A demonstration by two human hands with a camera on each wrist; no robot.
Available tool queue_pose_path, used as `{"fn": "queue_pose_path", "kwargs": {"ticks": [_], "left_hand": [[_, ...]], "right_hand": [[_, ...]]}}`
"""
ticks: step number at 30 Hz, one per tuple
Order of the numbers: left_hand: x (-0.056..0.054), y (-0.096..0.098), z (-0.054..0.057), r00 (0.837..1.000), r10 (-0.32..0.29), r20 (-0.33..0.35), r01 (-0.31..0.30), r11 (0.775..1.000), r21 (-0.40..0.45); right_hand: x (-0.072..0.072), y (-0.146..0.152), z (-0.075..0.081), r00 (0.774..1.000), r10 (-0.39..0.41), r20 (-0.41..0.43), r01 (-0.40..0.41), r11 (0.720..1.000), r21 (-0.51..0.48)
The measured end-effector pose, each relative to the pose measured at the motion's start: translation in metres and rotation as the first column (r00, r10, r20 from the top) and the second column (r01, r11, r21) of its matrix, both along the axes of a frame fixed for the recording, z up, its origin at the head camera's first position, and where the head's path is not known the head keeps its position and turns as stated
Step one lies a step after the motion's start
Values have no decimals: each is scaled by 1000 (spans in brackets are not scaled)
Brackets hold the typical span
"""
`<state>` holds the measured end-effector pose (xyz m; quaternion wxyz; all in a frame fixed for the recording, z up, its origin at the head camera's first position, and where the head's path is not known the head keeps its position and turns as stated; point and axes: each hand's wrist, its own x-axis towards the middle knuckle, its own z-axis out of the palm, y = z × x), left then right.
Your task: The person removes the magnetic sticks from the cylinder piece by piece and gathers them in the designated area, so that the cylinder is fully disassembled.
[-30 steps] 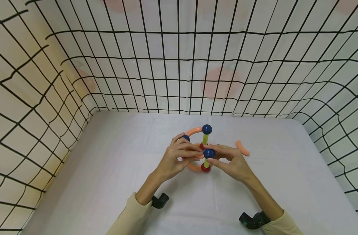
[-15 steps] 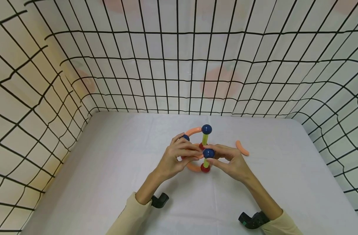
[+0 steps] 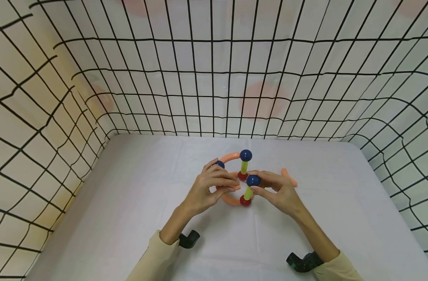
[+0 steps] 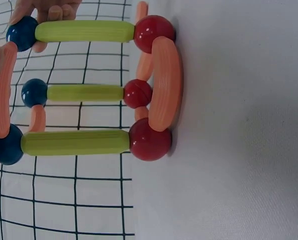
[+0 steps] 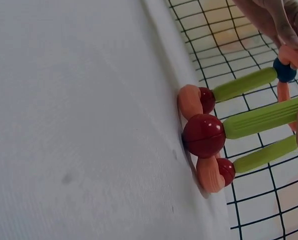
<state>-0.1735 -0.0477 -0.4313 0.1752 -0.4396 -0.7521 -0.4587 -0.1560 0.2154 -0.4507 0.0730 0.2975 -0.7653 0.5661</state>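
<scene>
A magnetic ball-and-stick frame stands on the table, with red balls [image 4: 150,139] joined by curved orange sticks [image 4: 165,82] at its base. Upright green sticks [image 3: 244,168] carry blue balls [image 3: 246,155] above. My left hand [image 3: 214,187] pinches a curved orange stick [image 4: 1,92] at the top; one end meets the left blue ball [image 4: 6,149]. My right hand [image 3: 279,191] pinches the near right blue ball [image 3: 253,180] on its green stick [image 3: 248,193], which leans slightly right. In the head view my left fingers partly hide the left side of the frame.
A loose curved orange stick [image 3: 289,177] lies on the white-covered table [image 3: 129,218], just beyond my right hand. Black wire mesh [image 3: 214,93] rises behind and at both sides. Black wrist cameras [image 3: 189,239] are strapped to both forearms.
My right hand has shifted the near blue ball slightly right and away, so its green stick now leans. The gap to the orange stick in my left hand has widened.
</scene>
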Motion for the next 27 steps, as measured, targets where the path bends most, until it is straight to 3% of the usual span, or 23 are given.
{"fn": "queue_pose_path", "kwargs": {"ticks": [27], "left_hand": [[2,0,1,1000,-3,17,4,999,-52]], "right_hand": [[4,-8,3,1000,7,0,-7,1000,29]]}}
